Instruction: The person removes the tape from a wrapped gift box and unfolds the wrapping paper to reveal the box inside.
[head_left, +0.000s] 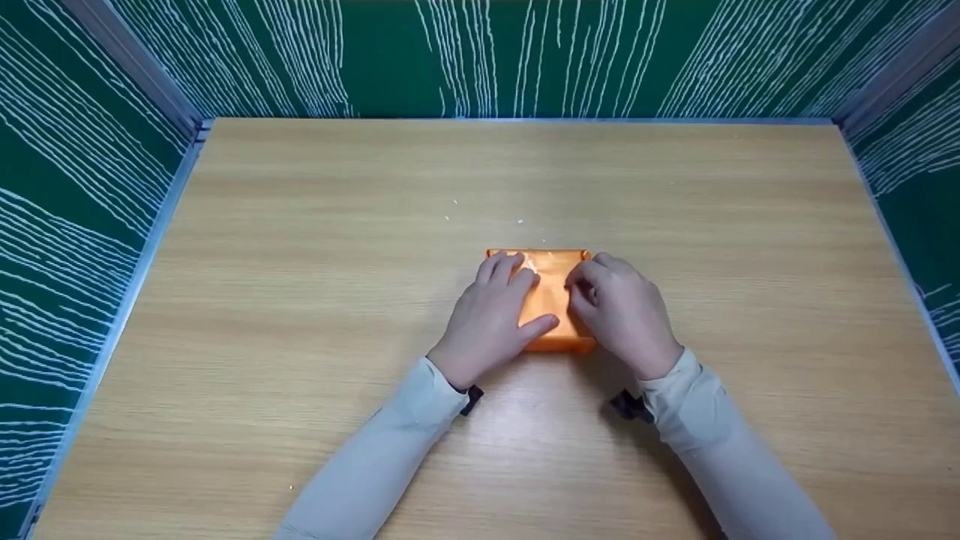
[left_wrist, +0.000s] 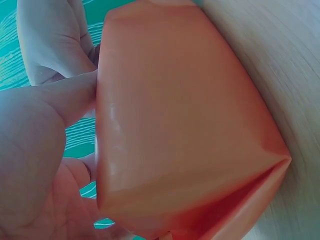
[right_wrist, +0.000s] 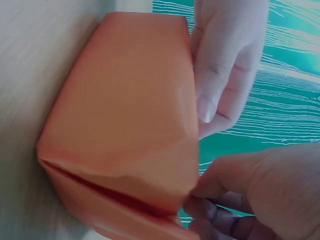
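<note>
So the glossy orange squarish package [head_left: 551, 300] sits under left hand [head_left: 487, 311], fingers spread; right hand [head_left: 626, 311] looks pinched onto its right side.

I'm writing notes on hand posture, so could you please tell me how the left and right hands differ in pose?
The left hand lies extended, thumb apart from its fingers, while the right hand has curled fingers with the thumb close to them. The left hand covers the left part of the orange package; the right hand is at its right side. Both are bare and touch the package.
</note>
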